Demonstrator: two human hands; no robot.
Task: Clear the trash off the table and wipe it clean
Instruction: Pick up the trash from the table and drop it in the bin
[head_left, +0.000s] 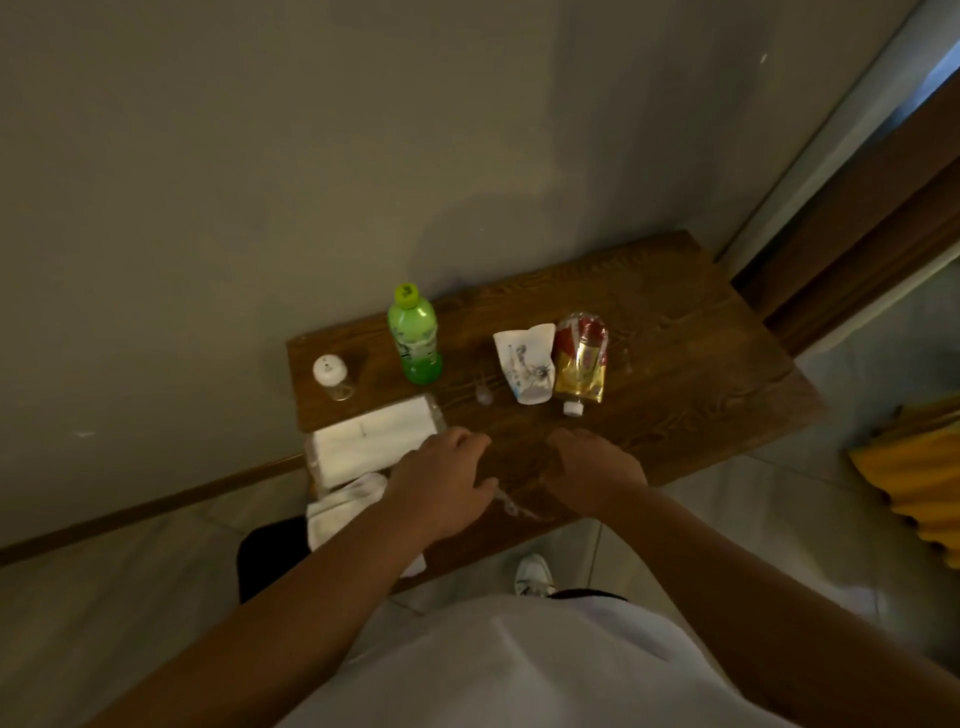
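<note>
The trash lies across the middle of the wooden worktop (675, 332). A green bottle (414, 335) stands upright at the centre left of the frame. To its right a white pouch (524, 364) and a red and gold pouch (581, 358) lie flat, touching each other. A small clear jar (332, 376) with a white cap stands near the left edge, and a small clear piece (484, 396) lies between the bottle and the pouches.

The bottle looks light and stiff, perhaps a little slippery; the middle of its body seems the best place to take it. The pouches seem soft and thin and will probably crumple, so a pinch at one edge or at the cap should be enough. The jar may be fragile.

A pack of tissues (371, 441) and a white cloth (345, 506) lie at the lower left of the worktop, soft and easy to gather for wiping.

The left hand (441, 488) rests at the edge of the tissues with loosely curled fingers (467, 441) and grips nothing. The right hand (592, 473) hovers low over the bare wood, fingers bent downward and holding nothing visible.
</note>
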